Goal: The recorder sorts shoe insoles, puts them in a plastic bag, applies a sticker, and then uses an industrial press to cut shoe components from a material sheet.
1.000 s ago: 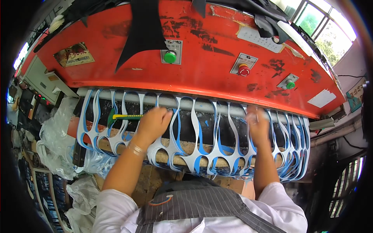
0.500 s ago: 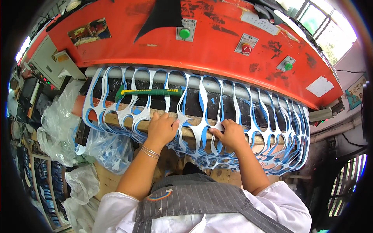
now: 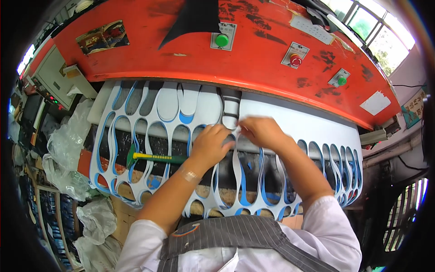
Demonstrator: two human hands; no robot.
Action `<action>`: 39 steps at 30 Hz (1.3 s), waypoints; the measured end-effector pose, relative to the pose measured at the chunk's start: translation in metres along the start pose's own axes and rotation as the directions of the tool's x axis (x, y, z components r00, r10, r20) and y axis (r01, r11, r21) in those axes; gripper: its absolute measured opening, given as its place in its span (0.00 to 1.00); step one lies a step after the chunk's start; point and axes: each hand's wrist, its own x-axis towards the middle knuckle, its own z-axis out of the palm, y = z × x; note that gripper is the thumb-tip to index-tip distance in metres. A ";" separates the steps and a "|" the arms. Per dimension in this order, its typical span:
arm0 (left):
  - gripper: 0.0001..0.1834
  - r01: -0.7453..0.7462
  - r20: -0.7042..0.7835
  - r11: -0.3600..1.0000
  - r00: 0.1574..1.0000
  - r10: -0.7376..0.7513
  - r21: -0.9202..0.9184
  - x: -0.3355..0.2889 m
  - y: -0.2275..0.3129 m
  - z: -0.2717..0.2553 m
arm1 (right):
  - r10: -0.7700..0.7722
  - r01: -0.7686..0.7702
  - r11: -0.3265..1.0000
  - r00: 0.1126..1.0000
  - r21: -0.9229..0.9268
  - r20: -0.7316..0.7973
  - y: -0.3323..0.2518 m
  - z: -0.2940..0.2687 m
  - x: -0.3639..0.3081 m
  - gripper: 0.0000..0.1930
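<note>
A white-and-blue foam sheet [image 3: 290,113] with rows of sole-shaped holes covers the work surface. Near its middle, a dark-edged cutting die [image 3: 232,106] stands around a strip of white foam. My left hand [image 3: 210,144] rests by the die's near end, fingers stretched forward and thumb apart. On the other side, my right hand [image 3: 263,131] is slightly blurred, its fingers bent and pressed together at the foam near the die. Whatever lies under those fingertips is hard to see. A hammer [image 3: 156,157] with a green head and a yellow-green handle lies left of my left forearm.
Beyond the sheet rises a red machine panel [image 3: 149,59] with green buttons [image 3: 222,40] and a red button [image 3: 295,60]. Clear plastic bags [image 3: 68,149] lie at the left, beside a shelf rack [image 3: 56,222]. A grey control box [image 3: 59,77] stands far left.
The perforated sheet has come toward me, bringing uncut foam and the die into view. Both hands have moved forward to the die's near end. The hammer has shifted nearer.
</note>
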 end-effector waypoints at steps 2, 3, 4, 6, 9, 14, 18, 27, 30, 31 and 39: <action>0.11 -0.019 0.004 1.000 1.000 0.019 -0.004 0.015 -0.025 0.036 | -0.098 0.097 0.972 0.995 -0.213 0.003 0.033 0.027 0.062 0.14; 0.11 -0.017 0.002 1.000 1.000 0.017 -0.002 0.016 -0.042 0.046 | -0.145 0.150 0.942 0.989 -0.300 0.039 0.047 0.038 0.088 0.15; 0.11 -0.048 0.065 0.999 0.997 0.048 -0.001 0.014 -0.057 0.052 | -0.148 0.153 0.942 0.988 -0.300 0.039 0.055 0.045 0.106 0.15; 0.09 -0.094 0.118 0.994 0.988 0.101 -0.063 0.011 -0.075 0.065 | -0.341 0.442 0.782 0.893 -0.439 0.292 0.070 0.063 0.130 0.15; 0.08 -0.132 0.038 0.983 0.990 0.138 -0.125 0.021 -0.083 0.067 | -0.461 0.539 0.739 0.842 -0.403 0.281 0.085 0.081 0.156 0.13; 0.12 -0.268 -0.200 0.944 0.952 0.230 -0.190 0.028 -0.094 0.072 | -0.681 0.661 0.719 0.732 -0.216 -0.026 0.097 0.089 0.160 0.05; 0.29 -0.082 -0.108 0.997 0.991 0.081 -0.002 0.010 -0.094 0.088 | -0.597 0.579 0.795 0.695 -0.181 -0.401 0.116 0.076 0.129 0.08; 0.18 -0.206 0.314 0.860 0.948 0.057 0.467 0.088 -0.121 0.100 | 0.574 -0.433 0.811 0.716 0.393 -0.396 0.132 0.030 0.086 0.12; 0.19 -0.054 0.084 0.926 0.996 0.025 0.374 0.085 -0.121 0.116 | 0.694 -0.691 0.719 0.712 0.068 -0.107 0.146 0.066 0.087 0.23; 0.19 -0.058 0.089 0.925 0.996 0.027 0.376 0.084 -0.120 0.117 | 0.754 -0.750 0.657 0.653 0.080 -0.073 0.140 0.067 0.095 0.24; 0.23 0.008 0.199 0.956 0.978 -0.069 0.292 0.036 -0.105 0.104 | 0.331 -0.173 0.875 0.896 0.451 -0.297 0.112 0.121 0.005 0.45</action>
